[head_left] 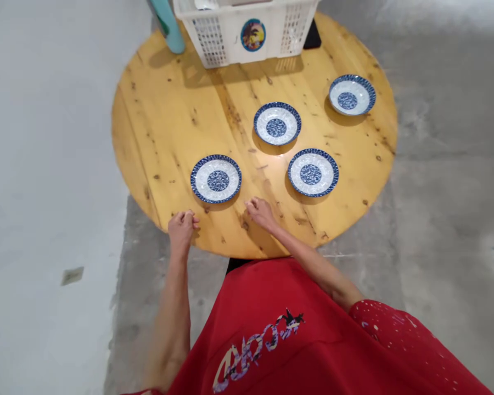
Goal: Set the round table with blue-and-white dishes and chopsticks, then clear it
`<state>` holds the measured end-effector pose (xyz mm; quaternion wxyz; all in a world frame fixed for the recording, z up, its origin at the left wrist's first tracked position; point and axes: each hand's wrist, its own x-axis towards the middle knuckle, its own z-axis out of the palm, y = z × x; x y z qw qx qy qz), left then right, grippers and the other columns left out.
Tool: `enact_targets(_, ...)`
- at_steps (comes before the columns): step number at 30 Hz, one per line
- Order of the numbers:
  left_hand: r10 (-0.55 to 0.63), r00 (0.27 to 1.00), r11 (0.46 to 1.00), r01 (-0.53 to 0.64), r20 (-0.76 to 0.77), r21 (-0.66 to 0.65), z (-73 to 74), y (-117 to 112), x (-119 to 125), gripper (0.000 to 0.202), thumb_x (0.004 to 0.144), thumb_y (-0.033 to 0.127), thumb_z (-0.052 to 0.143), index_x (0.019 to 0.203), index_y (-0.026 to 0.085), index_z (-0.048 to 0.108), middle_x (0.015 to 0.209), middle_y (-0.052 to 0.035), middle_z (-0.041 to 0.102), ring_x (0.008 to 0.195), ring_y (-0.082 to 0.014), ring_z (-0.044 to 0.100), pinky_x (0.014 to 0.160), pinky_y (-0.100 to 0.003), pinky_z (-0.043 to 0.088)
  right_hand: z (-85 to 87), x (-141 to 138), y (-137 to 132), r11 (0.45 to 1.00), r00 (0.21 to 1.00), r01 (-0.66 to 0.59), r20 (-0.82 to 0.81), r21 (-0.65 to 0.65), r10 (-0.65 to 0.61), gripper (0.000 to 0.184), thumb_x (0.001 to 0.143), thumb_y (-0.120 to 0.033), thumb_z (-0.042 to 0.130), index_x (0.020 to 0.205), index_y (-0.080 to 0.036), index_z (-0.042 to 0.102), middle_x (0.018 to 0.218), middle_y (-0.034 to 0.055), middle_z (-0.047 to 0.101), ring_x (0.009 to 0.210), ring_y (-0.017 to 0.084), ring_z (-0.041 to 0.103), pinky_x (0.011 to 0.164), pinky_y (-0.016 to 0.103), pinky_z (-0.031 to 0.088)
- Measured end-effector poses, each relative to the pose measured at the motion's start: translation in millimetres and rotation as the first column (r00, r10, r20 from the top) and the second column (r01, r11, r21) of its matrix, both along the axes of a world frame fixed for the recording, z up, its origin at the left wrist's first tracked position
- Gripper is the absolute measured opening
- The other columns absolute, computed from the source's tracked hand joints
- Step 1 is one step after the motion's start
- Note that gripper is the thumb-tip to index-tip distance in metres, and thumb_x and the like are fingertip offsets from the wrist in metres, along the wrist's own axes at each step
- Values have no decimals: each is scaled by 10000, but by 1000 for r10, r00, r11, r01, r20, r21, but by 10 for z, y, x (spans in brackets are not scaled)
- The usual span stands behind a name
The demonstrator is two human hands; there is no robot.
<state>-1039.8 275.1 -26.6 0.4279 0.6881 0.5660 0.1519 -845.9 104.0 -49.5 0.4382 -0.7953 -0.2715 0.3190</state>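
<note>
Both my hands rest at the near edge of a round wooden table (168, 137). My left hand (183, 226) is curled into a loose fist, with nothing seen in it. My right hand (261, 212) is closed too, its fingers folded in, and no held thing shows. Between and just beyond them lies a blue-and-white plate (203, 180), apart from both hands. A second plate (298, 181) sits to the right of my right hand. Farther back is a third plate (263, 125), and another matching plate (364, 101), which looks deeper, stands near the right edge.
A white plastic basket (239, 46) with a round palm-tree sticker stands at the far side. To its left is a light-blue bottle (170, 30). A dark phone-like object (313, 37) lies by the basket's right side. A white wall (53, 164) runs along the left.
</note>
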Motion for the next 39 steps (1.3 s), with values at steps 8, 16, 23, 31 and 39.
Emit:
enact_targets(8, -72, 993, 997, 68, 94, 45, 8, 490, 118, 253, 796, 424, 532, 761, 188, 613, 677, -14, 671, 525, -124, 583, 545, -221, 465, -7, -1, 553, 993, 995, 99, -16, -61, -100, 295, 959, -368, 475, 748, -190, 581, 644, -1, 643, 598, 150, 580, 640, 242, 407)
enact_targets(16, -511, 858, 850, 514, -56, 113, -225, 1262, 633, 282, 808, 430, 459, 685, 204, 572, 608, -19, 626, 585, -181, 594, 558, -254, 403, -94, -326, 939, 898, 905, 413, 180, -150, -386, 170, 921, -273, 476, 845, -190, 603, 707, 22, 655, 700, 195, 599, 687, 260, 413)
enact_targets(23, -723, 679, 679, 732, -128, 49, -307, 1699, 707, 263, 805, 424, 460, 644, 226, 522, 562, -23, 627, 600, -211, 603, 549, -268, 359, -38, -579, 1245, 742, 797, 597, 337, -306, -502, 187, 901, -209, 454, 802, -188, 611, 783, 57, 675, 740, 202, 583, 684, 262, 377)
enact_targets(31, -779, 624, 625, 781, -67, -1, -304, 1888, 702, 256, 806, 435, 484, 669, 221, 521, 596, -13, 623, 633, -220, 658, 553, -257, 393, -64, -779, 1397, 698, 751, 654, 355, -290, -557, 216, 921, -217, 433, 868, -178, 638, 839, 73, 697, 774, 210, 595, 722, 265, 389)
enact_targets(39, -830, 550, 553, 833, -91, -2, -229, 2015, 740, 249, 808, 414, 492, 652, 220, 513, 575, -6, 623, 575, -209, 643, 580, -273, 413, 10, -910, 1474, 689, 747, 665, 260, -289, -612, 223, 935, -203, 429, 878, -164, 641, 795, 78, 702, 750, 202, 624, 686, 247, 403)
